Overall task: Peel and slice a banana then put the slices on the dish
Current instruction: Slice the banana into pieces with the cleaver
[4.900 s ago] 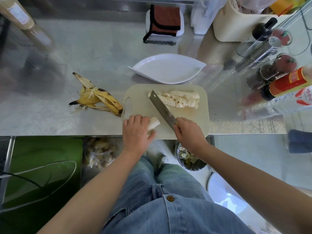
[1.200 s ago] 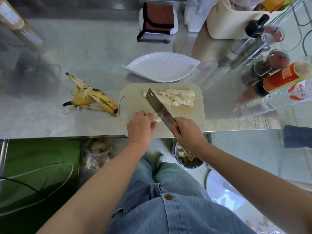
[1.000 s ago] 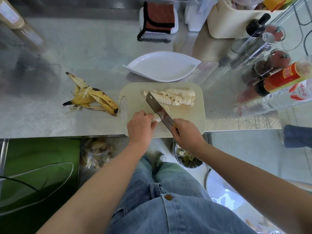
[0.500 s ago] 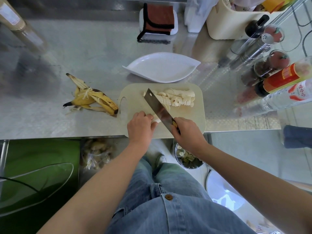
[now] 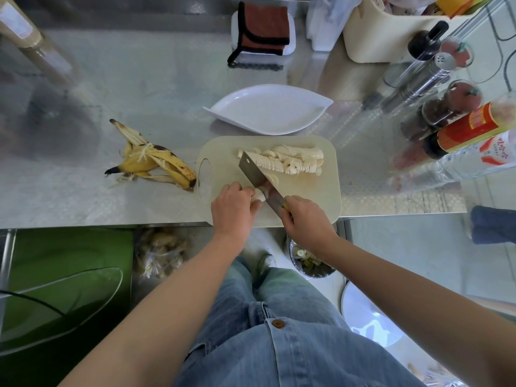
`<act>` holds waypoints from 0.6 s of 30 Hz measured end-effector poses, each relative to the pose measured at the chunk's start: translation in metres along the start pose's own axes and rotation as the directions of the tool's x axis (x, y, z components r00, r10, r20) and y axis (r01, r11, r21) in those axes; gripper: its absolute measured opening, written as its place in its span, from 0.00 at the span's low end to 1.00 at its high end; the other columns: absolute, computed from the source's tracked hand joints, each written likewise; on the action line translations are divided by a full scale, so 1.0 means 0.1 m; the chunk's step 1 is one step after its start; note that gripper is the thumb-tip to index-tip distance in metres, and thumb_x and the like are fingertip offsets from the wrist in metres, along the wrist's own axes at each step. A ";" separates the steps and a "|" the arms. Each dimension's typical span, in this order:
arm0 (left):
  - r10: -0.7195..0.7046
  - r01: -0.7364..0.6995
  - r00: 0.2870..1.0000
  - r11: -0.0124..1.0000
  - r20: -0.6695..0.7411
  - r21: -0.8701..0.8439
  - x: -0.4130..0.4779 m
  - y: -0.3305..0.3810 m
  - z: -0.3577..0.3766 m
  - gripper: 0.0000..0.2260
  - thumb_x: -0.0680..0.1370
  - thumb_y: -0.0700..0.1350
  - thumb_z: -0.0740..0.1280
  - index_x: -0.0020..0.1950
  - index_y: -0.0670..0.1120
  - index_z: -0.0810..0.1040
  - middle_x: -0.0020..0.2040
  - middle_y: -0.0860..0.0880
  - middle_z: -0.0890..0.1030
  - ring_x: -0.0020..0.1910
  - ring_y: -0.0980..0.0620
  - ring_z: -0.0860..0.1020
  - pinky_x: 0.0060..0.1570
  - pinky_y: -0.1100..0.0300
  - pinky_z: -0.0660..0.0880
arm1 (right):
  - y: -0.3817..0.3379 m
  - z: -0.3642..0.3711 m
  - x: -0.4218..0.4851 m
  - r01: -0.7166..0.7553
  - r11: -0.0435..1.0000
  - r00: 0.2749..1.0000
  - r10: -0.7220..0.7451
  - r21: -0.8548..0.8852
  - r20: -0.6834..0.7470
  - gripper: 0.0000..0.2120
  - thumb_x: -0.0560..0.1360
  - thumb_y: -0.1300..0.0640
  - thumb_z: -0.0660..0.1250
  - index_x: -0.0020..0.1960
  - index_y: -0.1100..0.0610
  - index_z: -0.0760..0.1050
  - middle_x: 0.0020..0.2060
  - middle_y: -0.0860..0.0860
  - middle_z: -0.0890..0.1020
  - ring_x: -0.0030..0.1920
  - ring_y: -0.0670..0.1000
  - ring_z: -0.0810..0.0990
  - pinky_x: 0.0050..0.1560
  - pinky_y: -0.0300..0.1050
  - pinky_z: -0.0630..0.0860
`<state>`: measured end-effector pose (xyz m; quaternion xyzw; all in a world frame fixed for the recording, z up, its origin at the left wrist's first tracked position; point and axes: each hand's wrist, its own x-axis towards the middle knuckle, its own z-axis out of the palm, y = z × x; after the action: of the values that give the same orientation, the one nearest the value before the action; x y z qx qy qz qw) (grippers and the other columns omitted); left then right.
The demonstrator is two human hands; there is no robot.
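Now you slice the banana stub (image 5: 258, 195).
Your left hand (image 5: 233, 208) pinches it just left of the cleaver (image 5: 258, 177); your right hand (image 5: 304, 219) grips the handle, blade crossing the stub.

Brown cloth (image 5: 264, 29) folded at back of steel counter (image 5: 139, 88); cream bin (image 5: 371, 37) beside; spice bottles (image 5: 444, 107) along right edge.

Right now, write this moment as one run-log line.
stage: slicing | left hand: holds banana stub | right hand: grips knife, blade at stub | slices: piled on cutting board | dish: no slices yet
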<state>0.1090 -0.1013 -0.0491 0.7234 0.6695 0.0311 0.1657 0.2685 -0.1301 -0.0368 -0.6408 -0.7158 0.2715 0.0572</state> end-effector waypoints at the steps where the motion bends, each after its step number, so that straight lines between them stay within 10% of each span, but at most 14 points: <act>1: 0.000 0.000 1.000 1.000 -0.001 -0.001 0.00 0.00 0.00 0.11 0.77 0.52 0.68 0.56 0.49 0.81 0.47 0.48 0.77 0.48 0.49 0.73 0.36 0.59 0.67 | 0.00 0.00 0.01 0.002 1.000 1.000 -0.002 0.002 0.002 0.11 0.79 0.59 0.58 0.38 0.56 0.61 0.32 0.51 0.66 0.32 0.56 0.67 0.33 0.48 0.62; 18: -0.003 0.004 1.000 1.000 -0.012 0.013 -0.01 0.00 0.00 0.12 0.77 0.52 0.68 0.56 0.48 0.81 0.48 0.49 0.77 0.47 0.50 0.73 0.37 0.60 0.67 | 0.00 -0.08 0.01 0.043 0.998 0.997 -0.040 0.043 -0.069 0.13 0.78 0.60 0.59 0.36 0.58 0.62 0.30 0.51 0.67 0.29 0.56 0.67 0.30 0.48 0.62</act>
<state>0.1093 -0.1024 -0.0491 0.7231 0.6720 0.0311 0.1570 0.2718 -0.1266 -0.0304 -0.6333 -0.7203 0.2641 0.1012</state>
